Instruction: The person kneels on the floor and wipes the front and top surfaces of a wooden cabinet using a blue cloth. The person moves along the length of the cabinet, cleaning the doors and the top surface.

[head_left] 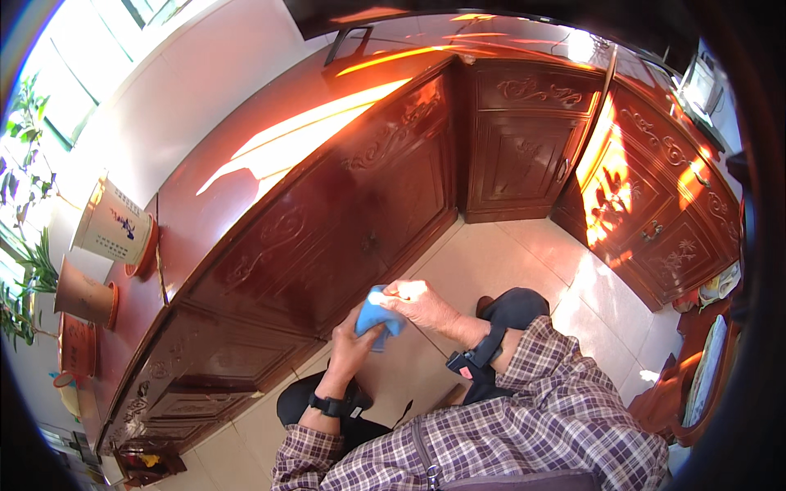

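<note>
A blue cloth is bunched between my two hands, in front of the dark red carved cabinet. My left hand is closed round its lower left side. From the upper right, my right hand pinches the cloth with its fingers closed. Part of the cloth hangs below the fingers. Both hands are held above the tiled floor, near my bent knees, apart from the cabinet doors.
Potted plants in a white pot and a brown pot stand along the cabinet top's left end. Sunlit cabinet doors stand at the right. A wooden seat with a pale cushion is at far right.
</note>
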A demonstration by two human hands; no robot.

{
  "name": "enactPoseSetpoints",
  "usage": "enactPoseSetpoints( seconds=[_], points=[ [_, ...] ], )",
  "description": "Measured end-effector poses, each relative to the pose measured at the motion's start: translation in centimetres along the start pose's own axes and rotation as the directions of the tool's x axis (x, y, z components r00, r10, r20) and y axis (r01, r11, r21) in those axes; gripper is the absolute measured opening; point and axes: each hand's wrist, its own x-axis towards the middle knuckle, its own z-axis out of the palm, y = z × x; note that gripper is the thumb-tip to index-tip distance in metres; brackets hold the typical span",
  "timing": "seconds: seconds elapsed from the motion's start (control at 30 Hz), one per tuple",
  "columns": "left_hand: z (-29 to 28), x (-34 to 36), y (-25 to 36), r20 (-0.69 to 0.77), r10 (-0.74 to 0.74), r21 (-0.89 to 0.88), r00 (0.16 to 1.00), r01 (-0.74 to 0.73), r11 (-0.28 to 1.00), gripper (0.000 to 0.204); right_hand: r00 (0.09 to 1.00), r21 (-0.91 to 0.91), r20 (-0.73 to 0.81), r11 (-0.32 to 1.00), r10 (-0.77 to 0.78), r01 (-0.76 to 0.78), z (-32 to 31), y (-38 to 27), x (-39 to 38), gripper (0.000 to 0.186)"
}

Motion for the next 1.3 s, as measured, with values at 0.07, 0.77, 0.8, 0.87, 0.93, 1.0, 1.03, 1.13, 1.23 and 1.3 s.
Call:
enactPoseSetpoints(
  seconds=[0.07,0.77,0.8,0.87,0.93,1.0,1.03,1.13,1.23,1.3],
  points=[
    [-0.2,0.3,-0.9,-0.117,-0.151,-0.155,0.982,0.132,0.979,0.029,0.992,0.100,-0.111,0.994,0.052,-0.041,-0.3,-0.5,0.1,0.029],
    [-1.8,0.8,0.6,0.052,0.447,0.211,0.893,-0.447,0.869,0.043,0.720,0.439,0.521,0.579,0.458,-0.687,-2.0,0.1,0.6,0.095],
    [-2.0,0.7,0.8,0.104,0.451,0.258,0.886,-0.462,0.848,0.042,0.695,0.402,0.505,0.573,0.512,-0.714,-1.8,0.3,0.5,0.092],
    [-2.0,0.4,1.2,0.103,0.472,0.242,0.875,-0.483,0.842,0.042,0.654,0.344,0.577,0.580,0.490,-0.738,-1.1,0.7,0.3,0.081],
    [-2.1,0.1,1.7,0.073,0.511,0.239,0.856,-0.513,0.824,0.041,0.648,0.305,0.608,0.619,0.459,-0.724,-0.5,0.9,0.0,0.083],
    [-2.2,0.0,2.2,0.097,0.525,0.259,0.846,-0.530,0.807,0.046,0.657,0.350,0.644,0.613,0.392,-0.709,-0.3,1.0,-0.2,0.081],
    [-2.3,-0.1,2.5,0.111,0.526,0.273,0.843,-0.535,0.800,0.049,0.651,0.366,0.655,0.592,0.384,-0.718,-0.2,0.9,-0.3,0.080],
    [-3.1,-0.2,3.9,0.240,0.505,0.373,0.829,-0.559,0.740,0.051,0.744,0.493,0.582,0.585,0.329,-0.644,-0.2,0.4,-0.4,0.066],
    [-4.7,-0.2,6.3,0.353,0.452,0.493,0.819,-0.574,0.654,0.053,0.745,0.479,0.624,0.639,0.234,-0.602,-1.1,-0.6,-0.1,0.045],
    [-5.8,-0.2,8.4,0.449,0.383,0.563,0.807,-0.588,0.580,0.059,0.743,0.462,0.629,0.659,0.228,-0.593,-2.1,-1.7,0.1,0.035]
  ],
)
